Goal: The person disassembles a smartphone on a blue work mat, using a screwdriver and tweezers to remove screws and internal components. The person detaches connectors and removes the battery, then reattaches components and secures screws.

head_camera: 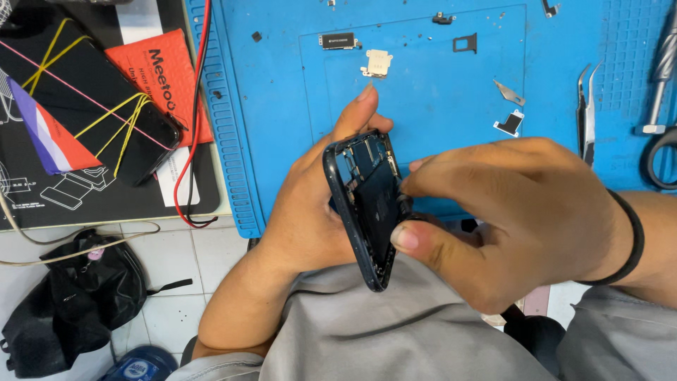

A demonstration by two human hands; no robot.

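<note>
On the far left I see a black phone [99, 106] bound with yellow rubber bands, lying on a dark mat beside an orange packet [166, 77] and a red cable [199, 106]; below them a black bag [67, 303] sits on the tiled floor. None of that is in hand.

Moving right, my left hand [310, 212] cradles the opened phone frame [367, 212] from behind, fingers closed round its edge, held tilted on its side above my lap and just in front of the blue work mat [437, 106]. The screen is off and the inner boards show, so I judge the teardown well advanced.

My right hand [508, 219] pinches into the frame's lower inside, thumb and fingers together on some part I cannot make out.

On the mat lie loose pieces already out: a small camera module [338, 41], a pale bracket [376, 63], a card tray [465, 44], a metal shield [509, 123]. Tweezers [587, 113] rest at the right. Boards remain inside the frame.
</note>
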